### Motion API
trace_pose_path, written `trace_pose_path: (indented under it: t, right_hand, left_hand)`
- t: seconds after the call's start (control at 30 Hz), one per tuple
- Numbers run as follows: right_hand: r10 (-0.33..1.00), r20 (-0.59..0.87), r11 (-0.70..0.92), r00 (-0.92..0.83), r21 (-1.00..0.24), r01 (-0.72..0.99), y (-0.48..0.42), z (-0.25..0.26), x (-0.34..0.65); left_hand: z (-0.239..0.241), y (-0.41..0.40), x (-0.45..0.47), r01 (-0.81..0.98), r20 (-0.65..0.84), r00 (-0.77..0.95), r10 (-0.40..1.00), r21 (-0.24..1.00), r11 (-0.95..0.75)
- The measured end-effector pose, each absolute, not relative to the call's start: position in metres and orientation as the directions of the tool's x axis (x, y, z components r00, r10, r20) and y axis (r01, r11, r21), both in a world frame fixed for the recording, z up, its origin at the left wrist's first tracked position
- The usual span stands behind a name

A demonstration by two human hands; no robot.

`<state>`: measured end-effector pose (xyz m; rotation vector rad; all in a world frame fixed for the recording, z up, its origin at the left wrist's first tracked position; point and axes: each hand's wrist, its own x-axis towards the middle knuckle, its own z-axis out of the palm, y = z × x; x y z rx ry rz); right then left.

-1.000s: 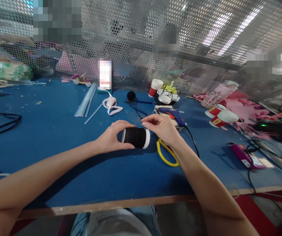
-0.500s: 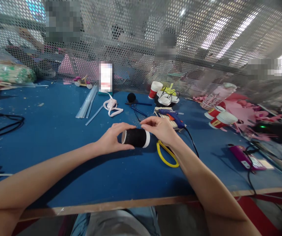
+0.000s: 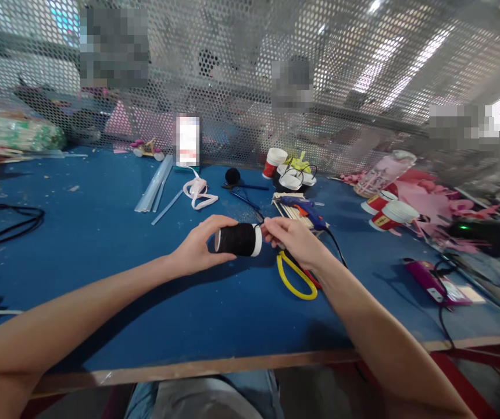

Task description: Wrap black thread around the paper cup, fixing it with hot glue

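A black-covered paper cup (image 3: 240, 239) with a white rim lies on its side just above the blue table (image 3: 102, 279). My left hand (image 3: 197, 247) is wrapped round its base end, thumb below and fingers over the top. My right hand (image 3: 291, 240) is at the rim end with its fingers pinched together against the cup's edge; what they pinch is too small to make out. Yellow-handled scissors (image 3: 296, 278) lie under my right wrist.
A blue glue gun (image 3: 306, 208) and wooden sticks lie behind my right hand. Red-and-white paper cups (image 3: 389, 212) and pink paper flowers stand at the right. Clear glue sticks (image 3: 156, 183), a white ribbon (image 3: 198, 192) and a black cable (image 3: 10, 224) lie at the left. A perforated metal screen backs the table.
My right hand slid off the top of the cup to its rim end and pinched there. The cup lifted slightly and moved a little left. The scissors show more.
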<state>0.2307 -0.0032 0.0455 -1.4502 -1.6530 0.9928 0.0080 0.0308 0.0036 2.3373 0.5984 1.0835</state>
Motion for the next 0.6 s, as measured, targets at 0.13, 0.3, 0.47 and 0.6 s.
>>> trace_pose_path:
  t: [0.13, 0.3, 0.47, 0.6]
  right_hand:
    - [0.983, -0.045, 0.003, -0.176, -0.966, 0.260, -0.013, 0.039, 0.225]
    - [0.989, 0.015, 0.051, -0.144, -0.968, 0.246, -0.018, 0.029, 0.221]
    - [0.993, 0.013, 0.045, -0.117, -0.959, 0.280, -0.020, 0.031, 0.223]
    - [0.998, 0.039, 0.052, -0.043, -0.923, 0.382, -0.014, 0.037, 0.226]
  left_hand:
    - [0.001, 0.031, 0.009, 0.163, 0.559, 0.600, 0.572, 0.614, -0.772]
    - [0.002, 0.031, 0.009, 0.244, 0.405, 0.602, 0.688, 0.726, -0.642]
    - [0.004, 0.028, 0.010, 0.274, 0.336, 0.617, 0.712, 0.756, -0.595]
    - [0.004, 0.025, 0.011, 0.305, 0.347, 0.639, 0.686, 0.705, -0.641]
